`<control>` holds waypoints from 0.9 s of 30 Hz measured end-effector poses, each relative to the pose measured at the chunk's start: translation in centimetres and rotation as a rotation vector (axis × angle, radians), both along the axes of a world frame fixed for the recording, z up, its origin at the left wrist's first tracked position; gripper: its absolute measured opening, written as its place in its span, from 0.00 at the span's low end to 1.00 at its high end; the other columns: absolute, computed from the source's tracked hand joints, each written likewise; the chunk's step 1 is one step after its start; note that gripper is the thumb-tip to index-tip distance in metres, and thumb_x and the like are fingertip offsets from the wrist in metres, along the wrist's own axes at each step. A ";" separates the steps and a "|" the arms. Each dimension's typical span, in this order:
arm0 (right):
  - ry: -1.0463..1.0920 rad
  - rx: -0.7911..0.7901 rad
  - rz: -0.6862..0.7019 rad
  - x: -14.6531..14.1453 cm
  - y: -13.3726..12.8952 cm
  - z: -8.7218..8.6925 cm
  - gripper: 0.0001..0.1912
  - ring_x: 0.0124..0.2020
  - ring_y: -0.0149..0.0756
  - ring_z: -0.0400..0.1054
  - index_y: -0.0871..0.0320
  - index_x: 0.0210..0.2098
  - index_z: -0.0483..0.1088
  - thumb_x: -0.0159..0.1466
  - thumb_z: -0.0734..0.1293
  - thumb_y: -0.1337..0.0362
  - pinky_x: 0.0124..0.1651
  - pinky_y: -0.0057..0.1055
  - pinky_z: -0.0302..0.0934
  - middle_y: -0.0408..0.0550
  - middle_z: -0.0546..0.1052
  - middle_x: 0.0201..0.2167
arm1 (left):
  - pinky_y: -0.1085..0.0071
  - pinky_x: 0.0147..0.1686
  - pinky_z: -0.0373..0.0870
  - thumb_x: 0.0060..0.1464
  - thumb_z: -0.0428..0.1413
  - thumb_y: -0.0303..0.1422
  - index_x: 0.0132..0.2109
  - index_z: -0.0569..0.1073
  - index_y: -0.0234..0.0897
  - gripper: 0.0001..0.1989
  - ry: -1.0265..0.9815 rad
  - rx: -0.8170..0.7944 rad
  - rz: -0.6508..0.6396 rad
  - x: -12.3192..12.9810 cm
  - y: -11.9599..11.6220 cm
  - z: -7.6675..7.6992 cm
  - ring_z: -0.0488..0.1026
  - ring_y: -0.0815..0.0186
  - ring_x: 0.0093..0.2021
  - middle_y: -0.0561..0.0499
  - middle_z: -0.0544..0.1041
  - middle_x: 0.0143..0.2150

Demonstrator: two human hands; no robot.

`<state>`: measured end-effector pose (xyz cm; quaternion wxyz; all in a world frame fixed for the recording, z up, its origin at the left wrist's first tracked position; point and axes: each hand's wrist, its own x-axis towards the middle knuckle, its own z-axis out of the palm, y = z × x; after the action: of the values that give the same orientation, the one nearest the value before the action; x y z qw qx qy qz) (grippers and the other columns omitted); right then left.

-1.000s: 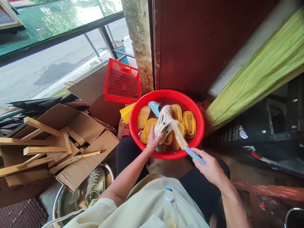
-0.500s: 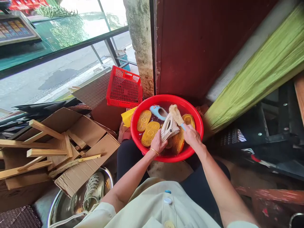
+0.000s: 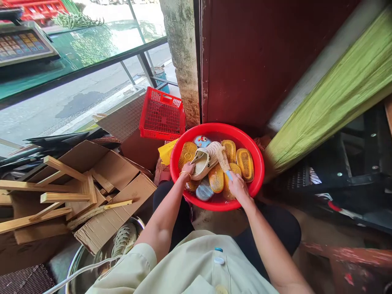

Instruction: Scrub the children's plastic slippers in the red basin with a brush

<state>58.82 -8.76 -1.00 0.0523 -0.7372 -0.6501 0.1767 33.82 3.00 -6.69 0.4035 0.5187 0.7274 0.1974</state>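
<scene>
My left hand [image 3: 187,170] grips a cream clog [image 3: 207,158] by its heel end, holding it over the red basin [image 3: 257,157]. In my right hand [image 3: 239,187] is a scrub brush [image 3: 223,160] with pale bristles and a blue handle. Its bristles touch or nearly touch the clog's ridged toe. Below, several shoes with yellow soles, such as the yellow-soled shoe [image 3: 245,164], lie in dark water. A blue shoe [image 3: 202,141] with a coloured decoration sits at the back, and a grey-blue shoe [image 3: 204,190] lies near the front rim.
A red plastic crate [image 3: 162,114] stands behind the basin to the left. Cardboard [image 3: 122,208] and a wooden stool [image 3: 76,192] lie at left, above a metal bowl [image 3: 73,261] holding another clog [image 3: 124,239]. A green cloth [image 3: 330,90] hangs at right.
The clog has turned so its opening faces my left hand and its toe points away to the right. The brush has shifted slightly down and left. Shoes in the basin have moved about.
</scene>
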 end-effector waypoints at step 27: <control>-0.158 -0.104 0.240 -0.7 -2.1 1.8 0.25 0.45 0.43 0.76 0.59 0.67 0.64 0.73 0.54 0.69 0.43 0.32 0.64 0.58 0.77 0.47 | 0.59 0.56 0.72 0.68 0.46 0.38 0.62 0.74 0.39 0.21 0.202 0.030 -0.097 -0.1 -2.1 -2.3 0.77 0.50 0.58 0.37 0.80 0.58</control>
<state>58.12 -10.90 0.83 -0.0590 -0.6676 -0.7255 0.1566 33.69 0.87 -9.03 0.3294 0.5766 0.7354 0.1351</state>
